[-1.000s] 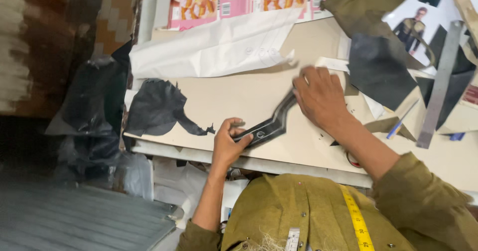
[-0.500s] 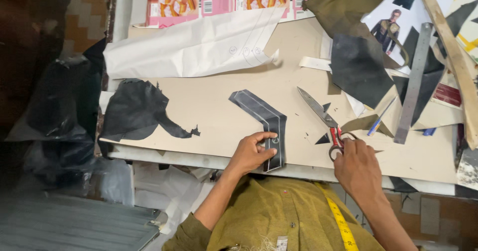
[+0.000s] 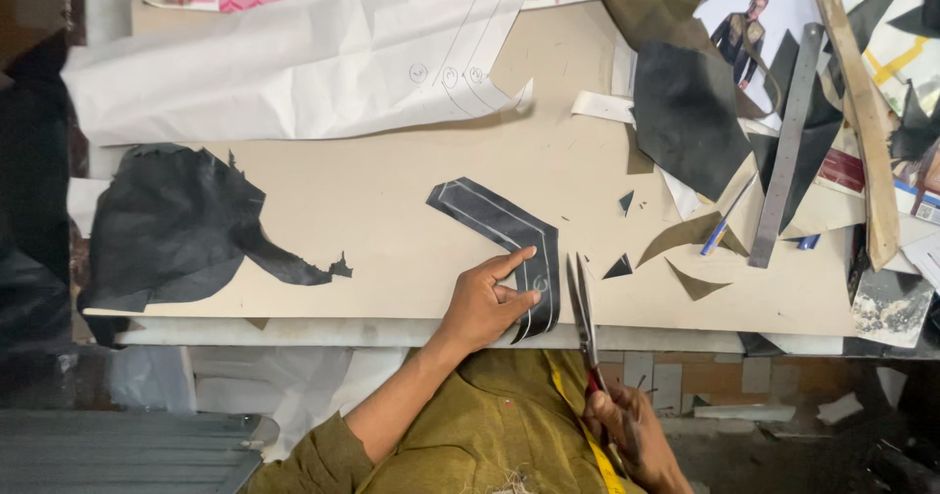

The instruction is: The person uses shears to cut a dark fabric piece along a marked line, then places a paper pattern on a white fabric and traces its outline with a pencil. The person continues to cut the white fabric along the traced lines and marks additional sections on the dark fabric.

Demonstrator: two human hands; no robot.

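- the left hand lies flat, fingers together, pinning the angled black leather strip with pale stitched lines at the near edge of the beige cutting board;
- the right hand, at five o'clock, grips red-handled scissors, blades slightly parted beside the strip;
- the strip looks thin, light and floppy; best held flat near its bend.

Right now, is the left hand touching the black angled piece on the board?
Touching. The head view shows the left hand lying on the lower end of the black angled piece, its fingers pressed flat on it, no gap visible.
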